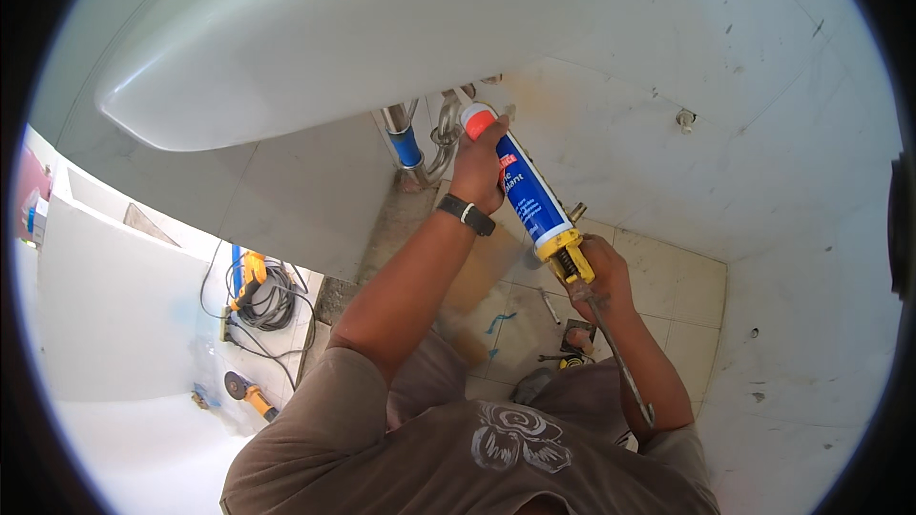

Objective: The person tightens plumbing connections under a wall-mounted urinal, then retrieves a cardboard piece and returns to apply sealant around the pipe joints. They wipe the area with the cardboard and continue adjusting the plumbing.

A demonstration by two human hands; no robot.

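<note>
A blue, white and red sealant cartridge sits in a yellow caulking gun, slanting up and to the left. My left hand is closed around the cartridge's front end, below its nozzle. At the back, my right hand grips the gun's handle, which the hand and yellow frame partly hide. The gun's bent metal rod runs back along my right forearm. The nozzle points up toward the underside of a white washbasin, by the chrome drain trap; I cannot tell whether its tip touches anything.
A pipe with a blue band stands beside the trap. A wall fitting juts out at right. On the floor lie a tape measure, a yellow power tool with coiled cable and an angle grinder.
</note>
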